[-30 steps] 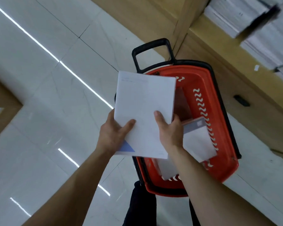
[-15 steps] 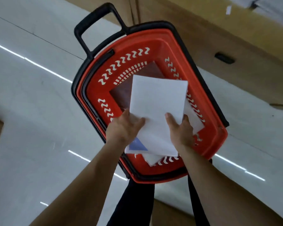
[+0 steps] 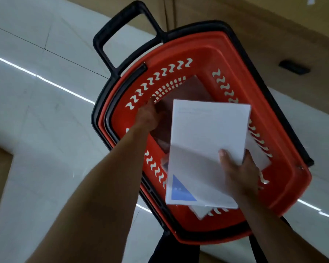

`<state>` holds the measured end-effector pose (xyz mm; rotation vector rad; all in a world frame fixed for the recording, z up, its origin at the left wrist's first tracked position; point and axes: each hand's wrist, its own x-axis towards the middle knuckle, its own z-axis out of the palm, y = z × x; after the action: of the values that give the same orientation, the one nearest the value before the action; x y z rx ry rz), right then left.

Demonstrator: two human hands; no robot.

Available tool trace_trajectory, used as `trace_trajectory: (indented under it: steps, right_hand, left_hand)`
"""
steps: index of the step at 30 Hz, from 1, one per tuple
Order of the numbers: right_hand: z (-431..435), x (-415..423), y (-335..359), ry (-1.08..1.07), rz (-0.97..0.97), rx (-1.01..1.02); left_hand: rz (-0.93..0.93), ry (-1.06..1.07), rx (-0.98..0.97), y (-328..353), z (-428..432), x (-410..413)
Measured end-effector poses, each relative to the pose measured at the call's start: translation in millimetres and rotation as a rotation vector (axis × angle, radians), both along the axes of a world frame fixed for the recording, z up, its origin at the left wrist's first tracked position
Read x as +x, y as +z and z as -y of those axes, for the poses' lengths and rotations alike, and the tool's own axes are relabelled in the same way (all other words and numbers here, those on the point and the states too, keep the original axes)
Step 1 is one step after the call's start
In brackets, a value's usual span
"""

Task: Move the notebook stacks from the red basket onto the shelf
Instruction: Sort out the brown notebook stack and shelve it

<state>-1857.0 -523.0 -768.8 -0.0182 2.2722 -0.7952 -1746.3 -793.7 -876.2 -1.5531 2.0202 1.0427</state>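
A white notebook stack (image 3: 207,149), plain-covered with a blue triangle at its near left corner, is hovering flat over the red basket (image 3: 285,186), hiding most of another pale stack (image 3: 258,156) lying in the bottom. The left hand (image 3: 147,118) is pointing down inside the basket beside a dark flat item (image 3: 194,90); blur is hiding its grip, so I cannot tell how wide it is. The right hand (image 3: 239,173) is pinching the white stack's near right edge, thumb on top. Pale floor tiles (image 3: 36,111) are showing at left, the black pull handle (image 3: 122,25) is sticking up behind, and a wooden shelf base (image 3: 273,25) is running along the far right.

Head camera looks steeply down, near basket (image 3: 291,188).
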Motion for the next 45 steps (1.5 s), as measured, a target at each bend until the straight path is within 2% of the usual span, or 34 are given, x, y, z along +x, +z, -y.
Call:
trace_trajectory:
  steps: [4,10,13,16,21,24,27,30,33,37,41,43,45]
  right_hand:
    - [-0.4,1.0,-7.4,-0.016,-0.019,-0.025]
    - [-1.6,1.3,-11.4,0.018,-0.041,-0.014]
    - [-0.1,2.2,-10.3,0.027,-0.069,-0.003]
    - [0.8,2.2,-8.7,0.022,-0.05,0.027]
    - [7.5,2.9,5.8,0.056,-0.004,0.039]
    - [11.2,1.2,15.2,0.053,0.056,0.061]
    - [17.0,-0.2,29.7,0.049,0.158,0.038]
    - [24.9,-3.2,43.1,0.039,0.256,0.032]
    - [28.8,-10.6,48.6,-0.011,0.359,0.068]
    - [22.3,-20.0,47.8,-0.213,0.52,-0.086]
    - [13.4,-23.2,49.8,-0.046,0.522,-0.099]
    - [6.8,-21.3,43.5,0.031,0.433,-0.07]
    - [2.2,-20.8,37.5,0.062,0.383,-0.069]
  left_hand:
    - [0.154,-0.102,-0.072,-26.5,-0.5,2.3]
    - [0.05,-0.044,-0.01,6.6,13.9,-0.3]
    - [0.021,-0.2,0.101,41.3,13.6,-5.4]
    - [0.002,-0.307,0.046,83.3,4.2,-5.9]
    - [-0.094,-0.151,-0.159,163.5,-2.9,32.4]
    - [-0.186,0.103,-0.197,211.3,-20.1,64.4]
    - [-0.289,0.403,-0.143,257.1,-33.3,94.5]
    - [-0.436,0.69,0.027,283.9,-50.8,115.5]
    - [-0.504,0.812,0.222,278.1,-79.1,117.1]
    - [-0.45,0.692,0.352,228.5,-119.2,93.4]
    - [-0.281,0.569,0.18,192.5,-148.2,63.9]
    - [-0.154,0.369,0.108,185.5,-157.7,55.6]
    - [-0.085,0.17,0.157,181.1,-162.7,48.8]
